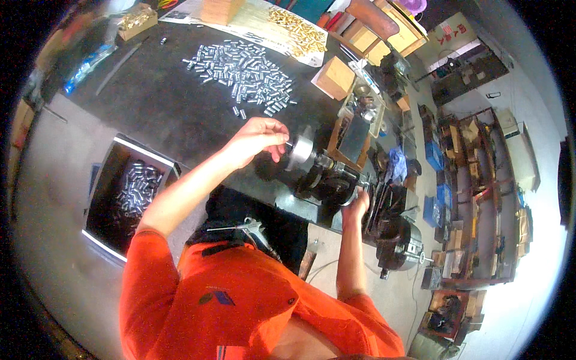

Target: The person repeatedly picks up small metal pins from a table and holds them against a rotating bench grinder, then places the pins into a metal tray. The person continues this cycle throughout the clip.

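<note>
A small bench machine stands at the table's near edge, with a bright round metal chuck at its left end. My left hand is at the face of that chuck, thumb and fingers pinched together. Whatever lies in the pinch is too small and blurred to name. On the machine's right end my right hand has its fingers curled round a part that the hand mostly hides. Beyond my left hand, a loose pile of short silvery metal cylinders is spread over the dark tabletop.
Below the table at left, an open box holds more silvery cylinders. Brass-coloured pieces lie on paper behind the pile, near a wooden block. An air blow gun is by my lap. A vise-like machine and shelves stand right.
</note>
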The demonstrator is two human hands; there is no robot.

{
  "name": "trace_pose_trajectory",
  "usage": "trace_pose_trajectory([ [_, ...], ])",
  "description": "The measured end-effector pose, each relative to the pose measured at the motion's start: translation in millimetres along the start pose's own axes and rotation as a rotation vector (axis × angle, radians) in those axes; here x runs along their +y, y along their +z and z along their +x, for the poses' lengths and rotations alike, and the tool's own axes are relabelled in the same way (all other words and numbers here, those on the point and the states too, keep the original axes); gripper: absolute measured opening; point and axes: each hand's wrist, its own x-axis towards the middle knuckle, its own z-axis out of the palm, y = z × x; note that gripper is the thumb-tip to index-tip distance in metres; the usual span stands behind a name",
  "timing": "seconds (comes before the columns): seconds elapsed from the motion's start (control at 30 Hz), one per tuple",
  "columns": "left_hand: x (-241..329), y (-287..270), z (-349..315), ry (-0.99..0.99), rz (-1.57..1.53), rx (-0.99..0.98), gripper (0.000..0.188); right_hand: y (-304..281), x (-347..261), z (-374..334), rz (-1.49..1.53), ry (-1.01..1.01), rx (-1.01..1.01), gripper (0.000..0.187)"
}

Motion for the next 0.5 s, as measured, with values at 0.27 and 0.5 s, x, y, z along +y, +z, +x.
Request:
trace_pose_trajectory([
  [0.27, 17, -65, -82, -0.028, 0.273, 0.285, 0.019, 84, -81, -23, 0.057, -0.451, -0.194, 0.015],
  [0.5, -39, -172, -244, -0.250, 0.656, 0.853, 0.012, 31, -76, -93, 0.123, -0.307, -0.271, 0.014],
])
